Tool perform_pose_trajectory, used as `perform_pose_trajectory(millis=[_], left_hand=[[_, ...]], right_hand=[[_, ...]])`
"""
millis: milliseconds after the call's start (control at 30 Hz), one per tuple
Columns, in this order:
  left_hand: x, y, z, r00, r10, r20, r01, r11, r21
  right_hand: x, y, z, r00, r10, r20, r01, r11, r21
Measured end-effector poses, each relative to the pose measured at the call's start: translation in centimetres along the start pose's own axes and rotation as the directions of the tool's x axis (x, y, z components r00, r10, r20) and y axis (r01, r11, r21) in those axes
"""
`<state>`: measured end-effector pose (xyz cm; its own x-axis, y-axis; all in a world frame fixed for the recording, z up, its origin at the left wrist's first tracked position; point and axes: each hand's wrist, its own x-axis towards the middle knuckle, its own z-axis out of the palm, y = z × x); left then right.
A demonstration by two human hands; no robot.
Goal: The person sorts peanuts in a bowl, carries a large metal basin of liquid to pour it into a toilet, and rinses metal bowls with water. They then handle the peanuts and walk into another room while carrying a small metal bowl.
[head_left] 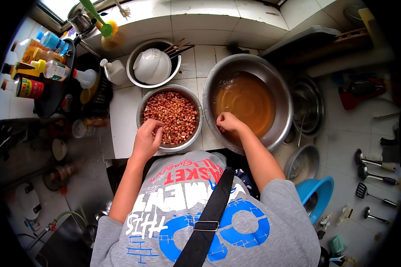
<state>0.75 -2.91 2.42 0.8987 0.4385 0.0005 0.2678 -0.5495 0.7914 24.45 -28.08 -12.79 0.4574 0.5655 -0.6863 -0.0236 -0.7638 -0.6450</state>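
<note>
My left hand (148,135) is over the near left rim of a steel bowl (199,120) filled with reddish-brown peanuts (170,115). Its fingers are curled in towards the thumb, and whatever they may hold is hidden. My right hand (229,123) is above the left side of a large steel basin (284,107) containing brownish water (249,104). Those fingers are bunched together, with no content visible between them. Ripples ring the water's surface beside this hand.
Behind the peanuts, a steel basin (132,73) holds white bowls (152,66) and chopsticks (177,46). A white pump bottle (114,72) stands to its left, near a rack of sauce bottles (30,88). A blue basin (324,196) and hanging ladles (373,173) are on the right.
</note>
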Motion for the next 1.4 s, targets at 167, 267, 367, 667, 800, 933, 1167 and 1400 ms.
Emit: perform_pose_trajectory(millis=[167,267,367,667,800,933,1167,1400], left_hand=[[0.5,-0.7,0.2,0.998,0.064,0.009,-0.064,0.998,-0.006],[0.7,-0.7,0.2,0.998,0.063,0.020,-0.062,0.998,-0.021],[0.9,-0.6,0.1,0.996,0.079,0.029,-0.078,0.997,-0.029],[1.2,-1.6,-0.5,0.987,0.161,0.030,-0.162,0.986,0.049],[1.2,-1.7,-0.5,0.995,0.096,0.026,-0.096,0.995,-0.006],[1.1,-1.5,-0.5,0.999,0.044,0.024,-0.043,0.999,-0.029],[1.3,-0.7,-0.6,0.998,0.048,0.034,-0.047,0.998,-0.039],[1.2,-1.2,-0.6,0.997,0.074,0.028,-0.073,0.997,-0.009]], right_hand=[[-3.5,-0.3,-0.9,0.986,0.088,0.143,-0.109,0.983,0.147],[-4.2,-0.9,-1.6,0.957,0.156,0.245,-0.127,0.983,-0.131],[-4.7,-0.5,-2.5,0.932,0.120,0.342,-0.108,0.993,-0.054],[-6.7,-1.3,-2.9,0.913,0.200,0.356,-0.205,0.979,-0.025],[-7.5,-2.5,-2.7,0.953,0.140,0.269,-0.128,0.990,-0.061],[-8.5,-3.2,-0.4,0.997,-0.068,-0.040,0.048,0.928,-0.369],[-8.8,-3.6,-0.4,0.997,0.013,-0.070,-0.030,0.972,-0.234],[-10.2,-7.3,-3.5,0.939,-0.247,0.238,-0.125,0.401,0.908]])
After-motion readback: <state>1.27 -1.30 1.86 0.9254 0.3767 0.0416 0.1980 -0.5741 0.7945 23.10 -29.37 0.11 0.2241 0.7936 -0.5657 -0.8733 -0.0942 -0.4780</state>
